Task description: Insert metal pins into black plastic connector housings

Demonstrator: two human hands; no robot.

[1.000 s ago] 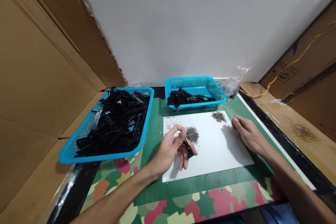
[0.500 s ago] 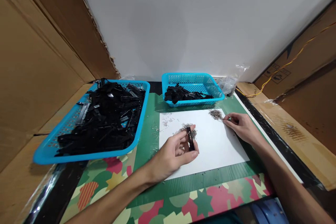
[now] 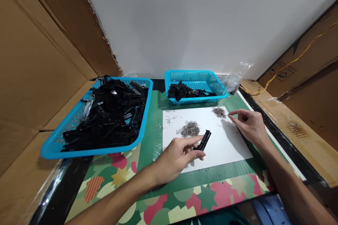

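Observation:
My left hand (image 3: 182, 153) grips a narrow black plastic part (image 3: 204, 140) between thumb and fingers, tilted over the white sheet (image 3: 221, 147). Just behind it lies a pile of small metal springs or clips (image 3: 190, 128), too fine to tell which. My right hand (image 3: 246, 123) is raised at the sheet's right edge, thumb and index finger pinched together. Whatever sits in that pinch is too small to make out. Beside those fingertips is a smaller heap of tiny brownish metal pieces (image 3: 219, 112).
A large blue basket (image 3: 146, 112) heaped with black plastic parts stands at left. Another blue basket (image 3: 195, 74), holding fewer such parts, is at the back. Near it rests a clear plastic bag (image 3: 232, 83). Cardboard walls (image 3: 39, 42) flank both sides, and a yellow wire (image 3: 293, 64) hangs right.
The black part in my left hand has turned and shifted right, uncovering more of the metal pile. My right hand has drawn slightly away from the smaller heap, fingers pinched.

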